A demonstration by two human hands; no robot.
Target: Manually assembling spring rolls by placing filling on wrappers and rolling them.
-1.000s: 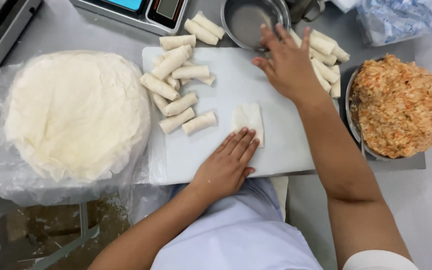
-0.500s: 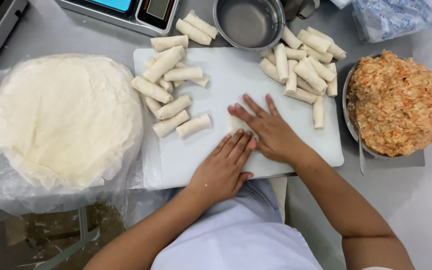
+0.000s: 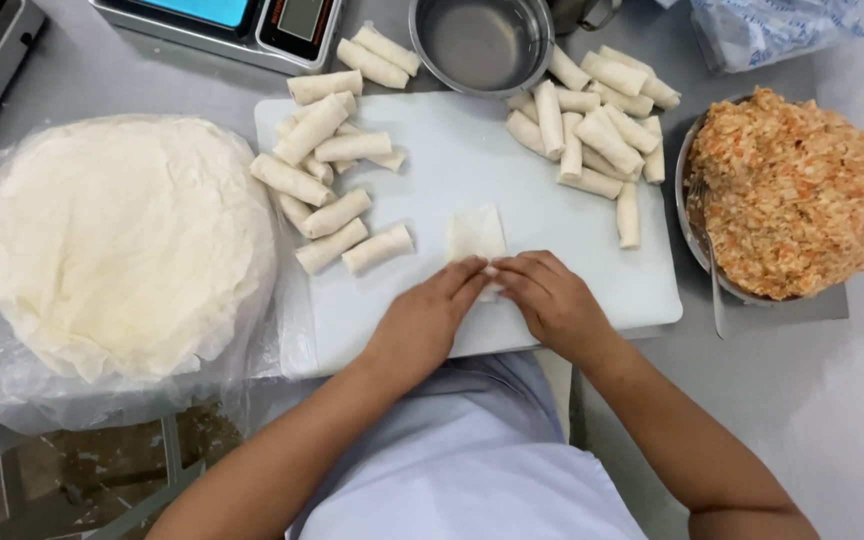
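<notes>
On the white cutting board (image 3: 452,160) lies a half-rolled spring roll wrapper (image 3: 476,235). My left hand (image 3: 430,312) and my right hand (image 3: 550,298) meet at its near end, fingertips pressed on the rolled part. A group of finished pale rolls (image 3: 327,170) lies on the board's left side. Another pile of rolls (image 3: 592,120) lies at the right. A metal bowl of orange shredded filling (image 3: 797,195) stands at the right, with a spoon handle (image 3: 714,290) sticking out.
A round stack of white wrappers (image 3: 122,245) sits on clear plastic at the left. An empty steel bowl (image 3: 482,42) and a digital scale (image 3: 227,22) stand at the back. A plastic bag (image 3: 772,30) lies at the back right.
My right hand came back from the steel bowl at the back to the wrapper in the middle. Both hands now close on the wrapper's near end.
</notes>
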